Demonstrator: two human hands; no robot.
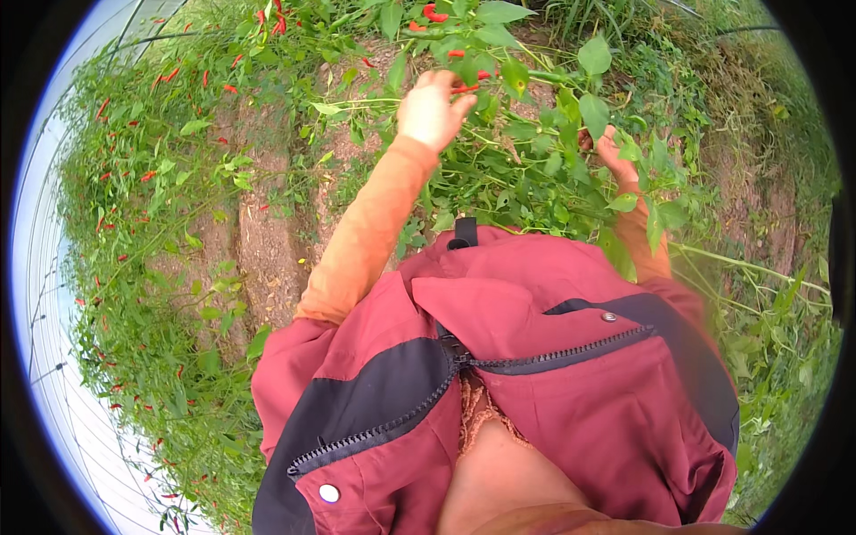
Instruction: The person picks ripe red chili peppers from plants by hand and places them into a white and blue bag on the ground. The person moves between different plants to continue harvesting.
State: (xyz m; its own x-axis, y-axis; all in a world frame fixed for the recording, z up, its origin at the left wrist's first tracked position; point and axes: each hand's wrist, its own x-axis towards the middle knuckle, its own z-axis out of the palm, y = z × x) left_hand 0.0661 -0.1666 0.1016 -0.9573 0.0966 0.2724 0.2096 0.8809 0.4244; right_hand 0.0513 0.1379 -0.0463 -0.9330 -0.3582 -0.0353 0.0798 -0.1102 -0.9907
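Observation:
My left hand (pixel 431 115) reaches into the top of a chili pepper plant (pixel 535 170), with a red chili pepper (pixel 466 88) between its thumb and fingers. Just beyond that pepper, more red pods and a green chili pepper (pixel 547 77) hang among the leaves. On the plant's other side is my right hand (pixel 610 152), partly covered by leaves. Its fingers are curled near a small dark, brownish spot, and I cannot make out whether they hold anything.
Rows of chili plants (pixel 160 180) bearing many red pods run along the left, beside a pale greenhouse wall (pixel 50 281). Bare brown soil (pixel 267 247) lies between the rows. A long pale stem (pixel 749 264) stretches out at the right, over weeds.

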